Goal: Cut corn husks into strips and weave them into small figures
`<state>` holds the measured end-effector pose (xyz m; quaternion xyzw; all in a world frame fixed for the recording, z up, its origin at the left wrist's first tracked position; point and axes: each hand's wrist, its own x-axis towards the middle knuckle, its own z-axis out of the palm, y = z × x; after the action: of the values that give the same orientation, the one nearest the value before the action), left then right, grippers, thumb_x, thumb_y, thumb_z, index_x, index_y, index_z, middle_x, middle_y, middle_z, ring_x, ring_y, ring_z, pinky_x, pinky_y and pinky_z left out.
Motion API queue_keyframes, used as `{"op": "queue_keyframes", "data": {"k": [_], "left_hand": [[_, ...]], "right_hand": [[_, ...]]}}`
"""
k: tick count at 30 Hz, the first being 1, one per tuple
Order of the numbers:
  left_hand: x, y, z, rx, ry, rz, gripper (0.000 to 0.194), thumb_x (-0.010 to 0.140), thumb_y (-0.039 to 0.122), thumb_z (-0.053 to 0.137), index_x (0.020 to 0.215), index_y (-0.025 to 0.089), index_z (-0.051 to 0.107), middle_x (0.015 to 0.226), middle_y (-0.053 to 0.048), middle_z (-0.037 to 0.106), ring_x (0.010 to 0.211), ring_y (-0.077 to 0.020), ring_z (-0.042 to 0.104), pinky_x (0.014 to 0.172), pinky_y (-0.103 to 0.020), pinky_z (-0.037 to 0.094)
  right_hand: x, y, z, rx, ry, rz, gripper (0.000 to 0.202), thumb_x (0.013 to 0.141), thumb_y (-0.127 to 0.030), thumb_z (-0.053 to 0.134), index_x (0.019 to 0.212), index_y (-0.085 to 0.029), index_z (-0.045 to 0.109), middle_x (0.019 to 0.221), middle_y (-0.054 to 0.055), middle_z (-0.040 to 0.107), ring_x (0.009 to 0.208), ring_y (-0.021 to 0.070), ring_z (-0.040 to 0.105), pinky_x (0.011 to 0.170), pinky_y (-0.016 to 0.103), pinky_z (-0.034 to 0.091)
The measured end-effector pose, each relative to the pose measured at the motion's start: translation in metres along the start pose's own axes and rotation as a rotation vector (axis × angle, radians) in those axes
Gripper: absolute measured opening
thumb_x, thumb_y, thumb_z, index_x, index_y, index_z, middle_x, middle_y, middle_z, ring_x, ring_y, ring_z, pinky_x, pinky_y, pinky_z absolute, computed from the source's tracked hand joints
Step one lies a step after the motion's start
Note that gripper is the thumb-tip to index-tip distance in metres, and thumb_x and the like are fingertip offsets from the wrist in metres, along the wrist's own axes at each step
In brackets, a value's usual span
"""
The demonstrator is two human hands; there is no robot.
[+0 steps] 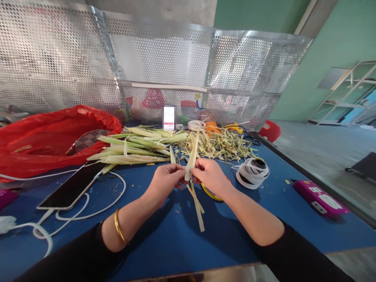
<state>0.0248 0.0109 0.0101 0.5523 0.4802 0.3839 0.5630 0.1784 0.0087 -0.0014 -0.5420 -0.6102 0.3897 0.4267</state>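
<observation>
Both hands meet over the middle of the blue table, pinching a pale corn husk (192, 156) that points up and away from me. My left hand (169, 177) grips its lower left edge between thumb and fingers. My right hand (212, 176) pinches it from the other side. Below the hands hang narrow husk strips (197, 209), reaching toward the table; where they join is hidden by my fingers. Yellow-handled scissors (212, 193) seem to lie partly behind my right hand. A pile of long corn husks (141, 147) lies beyond my left hand.
A heap of husk scraps (220, 145) lies beyond my right hand, near a spool of white cord (252, 173). On the left are a red plastic bag (58, 137), a tablet (72, 187) and white cables. A purple box (320, 197) sits near the right edge.
</observation>
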Motion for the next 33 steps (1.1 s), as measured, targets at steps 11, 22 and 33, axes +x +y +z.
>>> {"op": "queue_keyframes", "data": {"k": [11, 22, 33], "left_hand": [[0.001, -0.005, 0.000, 0.089, 0.012, 0.045, 0.019, 0.065, 0.033, 0.068, 0.065, 0.015, 0.061, 0.060, 0.001, 0.062, 0.058, -0.0122, 0.058, 0.053, -0.022, 0.046], [0.001, -0.010, 0.002, -0.111, 0.036, 0.016, 0.024, 0.065, 0.036, 0.071, 0.069, 0.013, 0.065, 0.061, -0.002, 0.063, 0.059, -0.0123, 0.057, 0.055, -0.024, 0.046], [0.003, -0.012, 0.002, -0.121, -0.012, 0.047, 0.023, 0.067, 0.037, 0.069, 0.068, 0.016, 0.060, 0.065, 0.001, 0.059, 0.062, -0.0105, 0.053, 0.059, -0.022, 0.042]], "right_hand": [[0.000, -0.003, -0.010, -0.050, -0.151, -0.008, 0.009, 0.075, -0.023, 0.057, 0.068, -0.019, 0.057, 0.062, -0.001, 0.061, 0.056, 0.0144, 0.061, 0.056, 0.027, 0.050], [-0.001, 0.001, 0.001, 0.009, -0.029, -0.065, 0.018, 0.079, -0.031, 0.058, 0.066, -0.020, 0.054, 0.059, -0.001, 0.057, 0.057, 0.0147, 0.060, 0.056, 0.027, 0.047], [-0.001, -0.002, -0.001, 0.080, -0.071, 0.002, 0.022, 0.079, -0.030, 0.058, 0.062, -0.019, 0.050, 0.056, -0.003, 0.054, 0.053, 0.0123, 0.057, 0.056, 0.026, 0.046]]}}
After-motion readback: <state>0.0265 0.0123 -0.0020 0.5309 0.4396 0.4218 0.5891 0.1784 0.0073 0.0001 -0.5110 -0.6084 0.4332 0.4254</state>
